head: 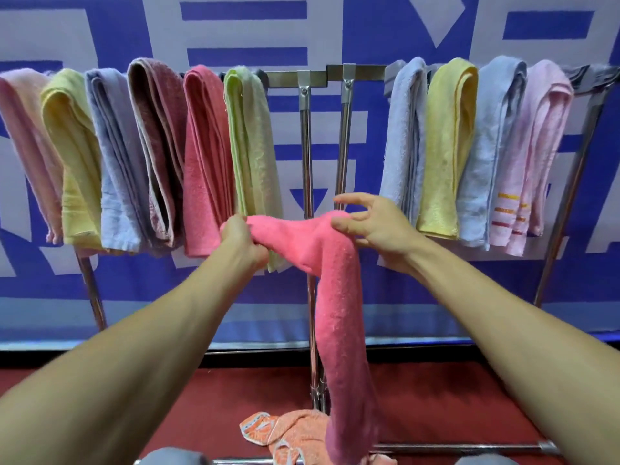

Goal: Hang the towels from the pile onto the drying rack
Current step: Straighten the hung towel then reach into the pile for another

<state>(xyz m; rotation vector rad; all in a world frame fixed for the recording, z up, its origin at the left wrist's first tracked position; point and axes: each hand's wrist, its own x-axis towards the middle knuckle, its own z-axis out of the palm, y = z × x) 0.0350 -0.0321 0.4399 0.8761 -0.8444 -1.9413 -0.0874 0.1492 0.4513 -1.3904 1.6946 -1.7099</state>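
An orange towel (295, 434) lies crumpled on the red floor (453, 397) at the near edge, beside the low rail of the drying rack (304, 135). Above it a person holds a pink towel (335, 297) out in front of the rack's two central posts. The left hand (241, 239) has its fingers clamped round one end. From there the cloth runs right to a bend at the right hand (372, 223) and hangs down, its lower end reaching the orange towel. The right hand's fingers are spread apart, and the towel seems to drape over the thumb, though the contact is partly hidden. Farther back, the rack's top bar carries folded towels on both sides of a bare middle stretch. A left group (157, 146) of six runs pale pink, yellow, blue, mauve, deep pink and green. A right group (446, 146) runs blue, yellow, blue and pink with stripes. A blue-and-white banner (369, 28) fills the far wall.
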